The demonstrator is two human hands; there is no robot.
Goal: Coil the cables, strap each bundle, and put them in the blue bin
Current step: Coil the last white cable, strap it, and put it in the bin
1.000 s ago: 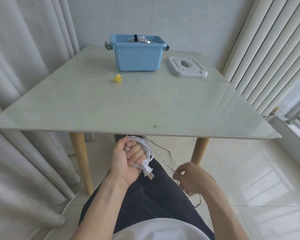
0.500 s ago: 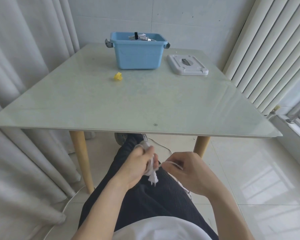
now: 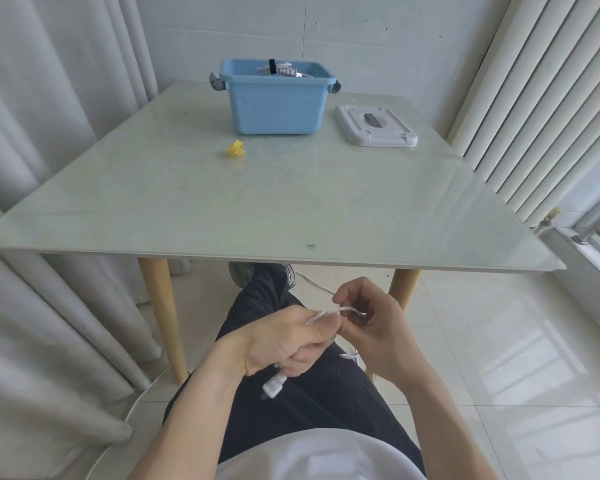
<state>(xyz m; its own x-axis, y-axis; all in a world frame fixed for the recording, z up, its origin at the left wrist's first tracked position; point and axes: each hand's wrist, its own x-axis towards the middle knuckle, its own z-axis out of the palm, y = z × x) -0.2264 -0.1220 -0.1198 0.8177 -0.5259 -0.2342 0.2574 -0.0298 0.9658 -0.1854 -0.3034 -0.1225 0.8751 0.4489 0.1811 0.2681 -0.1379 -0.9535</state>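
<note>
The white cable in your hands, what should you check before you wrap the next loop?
1. Left hand grips the coiled white cable: ok.
2. Right hand pinches the loose strand: ok.
3. Plug hangs free below the left hand: ok.
4. Rest of the cable untangled on the floor: cannot tell.
5. Yellow strap waits on the table: ok.
6. Blue bin open, lid beside it: ok.

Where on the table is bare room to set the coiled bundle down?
The table is bare from its near edge up to the yellow strap. The back is crowded: blue bin centre, white lid right. Bare strips flank the bin's left and the lid's near side.
</note>
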